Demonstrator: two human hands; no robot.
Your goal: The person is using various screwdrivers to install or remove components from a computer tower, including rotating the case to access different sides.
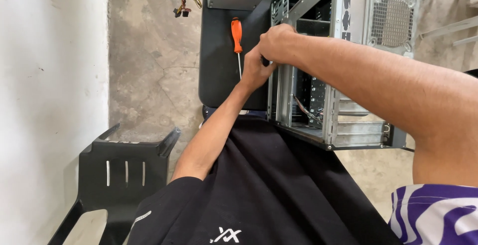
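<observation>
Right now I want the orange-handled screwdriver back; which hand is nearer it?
Left. The left hand sits right beside the screwdriver, by its shaft on the black table. The right hand is farther right, on the computer case edge.

Orange-handled screwdriver (237,35) — grey metal computer case (343,75) — black plastic chair (124,175), purple-and-white swirled sleeve (438,215)

The case (318,75) is a bare grey metal computer shell with its side panel off, so the drive bays and a few loose coloured wires show inside. It stands on a black table, its open side facing near, its near corner jutting past the table's edge, above the lap. A perforated fan grille sits on its far right panel. Both hands meet at its left front edge.
</observation>
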